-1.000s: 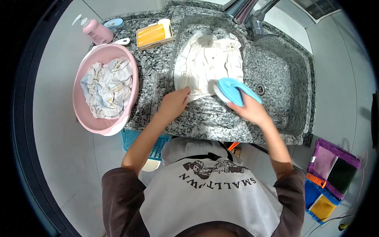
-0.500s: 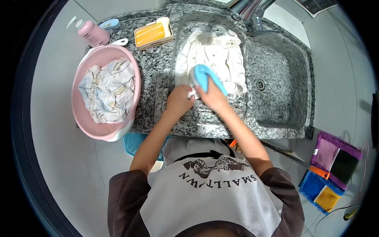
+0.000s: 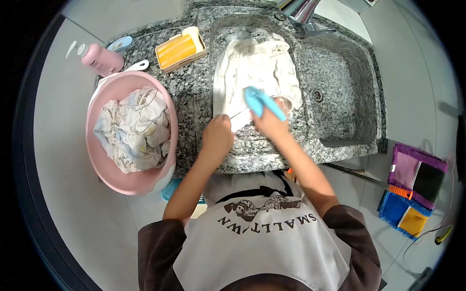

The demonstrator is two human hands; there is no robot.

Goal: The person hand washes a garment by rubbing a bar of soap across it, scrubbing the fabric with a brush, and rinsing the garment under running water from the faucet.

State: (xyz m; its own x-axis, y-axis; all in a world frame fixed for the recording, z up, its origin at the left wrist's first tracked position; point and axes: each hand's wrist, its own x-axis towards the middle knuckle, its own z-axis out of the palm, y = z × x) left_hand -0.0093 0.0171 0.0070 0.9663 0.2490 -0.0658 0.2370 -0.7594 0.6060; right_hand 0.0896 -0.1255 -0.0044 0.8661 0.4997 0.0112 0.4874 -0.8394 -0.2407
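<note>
White cloth (image 3: 250,65), rumpled — left hand (image 3: 217,134) clenched on its edge, right hand (image 3: 270,123) around curved blue brush (image 3: 256,99)

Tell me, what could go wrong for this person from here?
The blue brush in the right hand is close to the left hand, so a stray stroke might scrape the knuckles.
The left hand grips the white garment by its edge; hard scrubbing could stretch it.
The pink basin appears to jut past the granite counter, so a bump might tip it.
</note>
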